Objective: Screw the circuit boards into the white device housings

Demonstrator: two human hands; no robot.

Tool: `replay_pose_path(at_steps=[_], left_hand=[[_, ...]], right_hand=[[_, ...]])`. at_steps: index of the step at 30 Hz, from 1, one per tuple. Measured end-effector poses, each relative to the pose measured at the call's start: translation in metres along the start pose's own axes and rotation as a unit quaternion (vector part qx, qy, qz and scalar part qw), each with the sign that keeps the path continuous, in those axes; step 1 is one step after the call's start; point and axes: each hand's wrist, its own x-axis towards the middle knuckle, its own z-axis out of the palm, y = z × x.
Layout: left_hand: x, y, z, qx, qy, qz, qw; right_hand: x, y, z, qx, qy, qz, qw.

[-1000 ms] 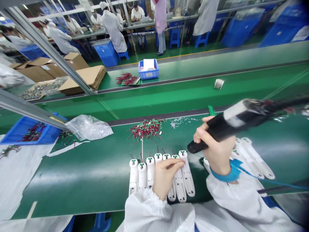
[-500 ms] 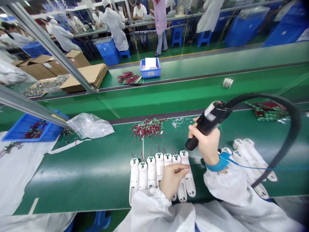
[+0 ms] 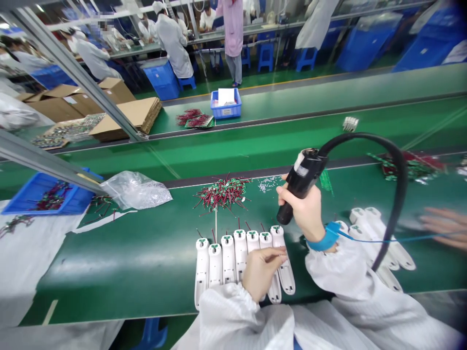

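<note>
My right hand [image 3: 308,210] is wrapped round a black electric screwdriver [image 3: 302,178] with a thick black cable, its nose tilted down to the left. Below that nose stands the right end of a row of white plastic housings [image 3: 228,257], several side by side, with small green circuit boards and red wires at their tops. Over the rightmost housing [image 3: 278,236] is my left hand [image 3: 260,272], thumb and fingers pinched together; anything between them is too small to make out. A blue wrist strap [image 3: 324,238] circles my right wrist.
Beyond the row lie a pile of red-wired boards [image 3: 223,193] and scattered small screws [image 3: 268,183]. More white housings [image 3: 374,233] lie at right, near another person's blurred hand [image 3: 443,226]. A plastic bag [image 3: 136,189] and blue bin [image 3: 76,197] are at left.
My right hand and the screwdriver have shifted slightly left and down. My left hand keeps its place. Another person's hand has come in from the right edge.
</note>
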Motion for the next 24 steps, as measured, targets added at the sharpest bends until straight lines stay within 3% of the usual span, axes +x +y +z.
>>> replay_pose_path(at_steps=[5,10,24], left_hand=[[0.000,0.005,-0.002,0.014,0.020,0.015,1.000],[0.001,0.015,-0.005,0.030,0.043,0.023,0.998],[-0.001,0.016,-0.007,0.054,0.064,0.031,0.996]], right_hand=[[-0.010,-0.023,-0.006,0.078,-0.033,-0.036,0.996],[-0.028,-0.047,-0.007,0.172,-0.083,-0.006,0.982],[-0.030,-0.050,-0.005,0.189,-0.073,0.007,0.979]])
